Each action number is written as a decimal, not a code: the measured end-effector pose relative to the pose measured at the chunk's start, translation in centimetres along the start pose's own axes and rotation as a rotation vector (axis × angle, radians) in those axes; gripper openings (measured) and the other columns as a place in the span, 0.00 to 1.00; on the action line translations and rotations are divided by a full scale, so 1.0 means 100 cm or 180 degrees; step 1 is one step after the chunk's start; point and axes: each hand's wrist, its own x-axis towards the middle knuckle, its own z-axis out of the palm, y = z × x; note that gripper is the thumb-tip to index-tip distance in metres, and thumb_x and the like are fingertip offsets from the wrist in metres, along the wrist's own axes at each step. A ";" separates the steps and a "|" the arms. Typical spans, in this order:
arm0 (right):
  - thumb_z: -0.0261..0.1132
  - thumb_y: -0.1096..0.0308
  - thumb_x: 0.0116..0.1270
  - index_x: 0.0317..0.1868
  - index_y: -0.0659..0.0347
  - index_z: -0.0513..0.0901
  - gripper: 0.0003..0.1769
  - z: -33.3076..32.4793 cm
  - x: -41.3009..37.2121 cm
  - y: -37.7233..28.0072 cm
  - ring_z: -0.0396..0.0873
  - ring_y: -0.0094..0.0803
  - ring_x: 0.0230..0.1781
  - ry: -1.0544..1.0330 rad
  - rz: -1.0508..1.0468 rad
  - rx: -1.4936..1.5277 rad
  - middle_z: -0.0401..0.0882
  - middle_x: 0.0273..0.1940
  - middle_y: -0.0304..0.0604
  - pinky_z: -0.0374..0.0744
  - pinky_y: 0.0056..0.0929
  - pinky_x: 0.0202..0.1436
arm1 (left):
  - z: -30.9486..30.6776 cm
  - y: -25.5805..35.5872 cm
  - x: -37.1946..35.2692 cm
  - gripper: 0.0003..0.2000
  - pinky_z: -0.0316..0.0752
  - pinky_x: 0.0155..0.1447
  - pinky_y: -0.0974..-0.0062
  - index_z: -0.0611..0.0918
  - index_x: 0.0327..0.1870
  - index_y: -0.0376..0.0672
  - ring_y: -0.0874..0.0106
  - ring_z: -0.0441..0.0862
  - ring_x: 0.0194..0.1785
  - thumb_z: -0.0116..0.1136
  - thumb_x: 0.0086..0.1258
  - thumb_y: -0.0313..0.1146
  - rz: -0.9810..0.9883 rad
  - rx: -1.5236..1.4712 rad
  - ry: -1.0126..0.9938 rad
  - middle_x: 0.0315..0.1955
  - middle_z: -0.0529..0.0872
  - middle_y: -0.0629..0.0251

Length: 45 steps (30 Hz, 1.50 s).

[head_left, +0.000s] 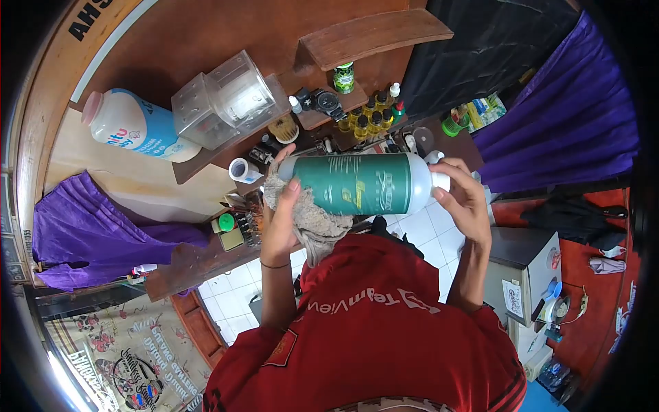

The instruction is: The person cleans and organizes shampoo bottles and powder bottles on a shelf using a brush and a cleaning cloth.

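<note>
A large white bottle with a green label [374,184] lies sideways between my two hands. My left hand [280,216] presses a grey, crumpled rag [319,223] against the bottle's base end, with the thumb on top and the fingers behind. On the other end, my right hand [467,199] has its thumb and fingers around the white cap [441,182]. Part of the rag hangs below the bottle toward my red shirt [384,316]. The fingers behind the bottle are hidden.
Behind the bottle, a wooden shelf carries small yellow bottles [374,123], a brush [283,129] and a black watch [328,104]. A powder bottle [141,123] and a clear plastic box [223,99] stand at upper left. Purple curtains [563,110] hang on both sides.
</note>
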 end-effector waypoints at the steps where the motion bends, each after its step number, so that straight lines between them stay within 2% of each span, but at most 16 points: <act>1: 0.58 0.58 0.77 0.60 0.68 0.79 0.22 -0.002 0.003 0.002 0.78 0.24 0.39 -0.0052 -0.0298 -0.0067 0.78 0.47 0.43 0.78 0.22 0.37 | -0.001 -0.002 0.001 0.31 0.65 0.70 0.71 0.68 0.70 0.37 0.70 0.74 0.61 0.59 0.69 0.42 0.0000 -0.0004 -0.0002 0.56 0.78 0.61; 2: 0.58 0.61 0.77 0.60 0.67 0.79 0.20 -0.003 0.005 0.003 0.77 0.23 0.41 -0.0106 -0.0601 -0.0136 0.77 0.48 0.43 0.79 0.23 0.38 | -0.004 -0.007 0.002 0.31 0.65 0.69 0.71 0.68 0.70 0.37 0.71 0.74 0.61 0.60 0.69 0.42 0.0007 -0.0009 0.0045 0.56 0.78 0.61; 6: 0.47 0.49 0.82 0.43 0.69 0.82 0.29 0.007 0.001 -0.005 0.66 0.21 0.12 0.0421 0.1673 -0.0304 0.73 0.18 0.37 0.64 0.26 0.18 | -0.005 -0.008 0.003 0.32 0.67 0.66 0.73 0.69 0.70 0.37 0.71 0.75 0.60 0.62 0.68 0.43 0.0148 0.0161 0.0111 0.55 0.78 0.61; 8: 0.48 0.51 0.82 0.41 0.69 0.82 0.28 0.009 -0.001 -0.010 0.67 0.21 0.13 0.0085 0.1357 -0.0511 0.75 0.20 0.37 0.66 0.24 0.18 | -0.006 -0.006 0.005 0.32 0.68 0.66 0.72 0.70 0.69 0.37 0.70 0.75 0.60 0.63 0.67 0.42 0.0213 0.0190 0.0113 0.55 0.78 0.61; 10: 0.59 0.64 0.77 0.52 0.72 0.81 0.17 0.014 -0.010 -0.001 0.73 0.21 0.21 -0.0020 0.0855 0.0159 0.78 0.27 0.39 0.73 0.20 0.27 | -0.006 -0.012 0.008 0.31 0.70 0.67 0.67 0.68 0.71 0.38 0.67 0.77 0.61 0.56 0.71 0.45 0.0373 0.0065 0.0363 0.56 0.79 0.59; 12: 0.65 0.74 0.71 0.64 0.71 0.77 0.22 0.024 -0.009 0.001 0.79 0.24 0.33 -0.0102 0.0105 0.0075 0.81 0.38 0.43 0.78 0.22 0.36 | -0.019 -0.023 0.011 0.31 0.72 0.67 0.64 0.69 0.69 0.37 0.64 0.78 0.62 0.55 0.71 0.49 0.0239 -0.0382 0.0695 0.58 0.80 0.58; 16: 0.60 0.61 0.77 0.67 0.69 0.74 0.25 0.035 -0.009 0.002 0.79 0.25 0.30 -0.0096 0.0240 0.0967 0.80 0.36 0.42 0.77 0.23 0.32 | -0.027 -0.038 0.020 0.31 0.74 0.65 0.63 0.71 0.67 0.38 0.63 0.79 0.60 0.56 0.70 0.50 0.0492 -0.0795 0.0714 0.57 0.80 0.59; 18: 0.53 0.56 0.81 0.68 0.69 0.72 0.27 0.034 -0.008 0.001 0.77 0.23 0.26 0.0013 0.1657 0.1319 0.79 0.33 0.41 0.74 0.22 0.26 | -0.027 -0.045 0.022 0.32 0.73 0.65 0.64 0.71 0.67 0.39 0.64 0.78 0.60 0.57 0.69 0.52 0.0738 -0.0506 0.0823 0.57 0.80 0.61; 21: 0.51 0.58 0.82 0.64 0.68 0.77 0.23 0.045 -0.010 0.006 0.73 0.19 0.23 -0.0258 0.1099 0.0705 0.77 0.29 0.38 0.71 0.19 0.23 | -0.018 -0.046 0.023 0.33 0.71 0.67 0.62 0.70 0.68 0.41 0.64 0.76 0.62 0.57 0.68 0.54 0.0676 -0.0673 0.1129 0.58 0.79 0.62; 25: 0.61 0.70 0.75 0.69 0.66 0.73 0.24 0.055 -0.013 0.014 0.79 0.25 0.35 -0.0059 -0.0132 -0.0012 0.78 0.48 0.42 0.77 0.20 0.33 | 0.001 -0.033 0.013 0.33 0.70 0.68 0.62 0.69 0.69 0.42 0.64 0.75 0.63 0.57 0.68 0.54 0.0453 -0.0617 0.1422 0.60 0.77 0.61; 29: 0.56 0.60 0.79 0.70 0.68 0.69 0.26 0.050 -0.009 0.006 0.82 0.28 0.34 -0.0138 0.0449 0.1350 0.80 0.43 0.43 0.77 0.22 0.29 | 0.004 -0.028 0.009 0.33 0.70 0.67 0.62 0.68 0.69 0.42 0.64 0.75 0.62 0.55 0.69 0.55 0.0443 -0.0858 0.1225 0.61 0.76 0.61; 31: 0.53 0.57 0.81 0.64 0.69 0.74 0.24 0.039 -0.010 0.011 0.80 0.27 0.28 -0.0411 0.1511 0.1532 0.81 0.36 0.42 0.77 0.22 0.27 | 0.005 -0.024 0.008 0.33 0.70 0.67 0.62 0.69 0.69 0.42 0.64 0.76 0.62 0.54 0.69 0.55 0.0541 -0.0737 0.1200 0.60 0.77 0.61; 35: 0.54 0.61 0.81 0.60 0.71 0.76 0.20 0.056 -0.014 0.010 0.79 0.24 0.26 -0.0320 0.1171 0.1312 0.81 0.32 0.41 0.79 0.22 0.31 | 0.007 -0.021 0.008 0.34 0.73 0.65 0.63 0.70 0.68 0.42 0.64 0.77 0.60 0.52 0.70 0.59 0.0643 -0.0454 0.1300 0.58 0.78 0.61; 38: 0.59 0.72 0.76 0.67 0.67 0.73 0.21 0.070 -0.013 0.012 0.81 0.26 0.42 -0.0060 0.0056 0.0603 0.80 0.50 0.44 0.81 0.24 0.42 | 0.001 -0.024 0.004 0.34 0.70 0.68 0.65 0.71 0.67 0.37 0.65 0.77 0.61 0.59 0.68 0.53 0.0603 -0.1104 0.0898 0.58 0.79 0.60; 40: 0.59 0.72 0.76 0.68 0.66 0.72 0.22 0.067 -0.013 0.013 0.81 0.28 0.48 -0.0180 0.0117 0.0694 0.76 0.55 0.44 0.80 0.23 0.44 | 0.001 -0.027 0.003 0.33 0.70 0.67 0.66 0.72 0.66 0.37 0.66 0.77 0.60 0.59 0.68 0.53 0.0587 -0.1061 0.0981 0.58 0.79 0.61; 45: 0.49 0.57 0.82 0.65 0.71 0.74 0.25 0.053 -0.015 0.026 0.82 0.27 0.37 -0.0722 0.1431 0.1704 0.83 0.44 0.46 0.79 0.23 0.35 | -0.002 -0.034 0.002 0.31 0.70 0.67 0.66 0.72 0.66 0.38 0.66 0.77 0.60 0.58 0.68 0.52 0.0589 -0.0886 0.1069 0.57 0.79 0.62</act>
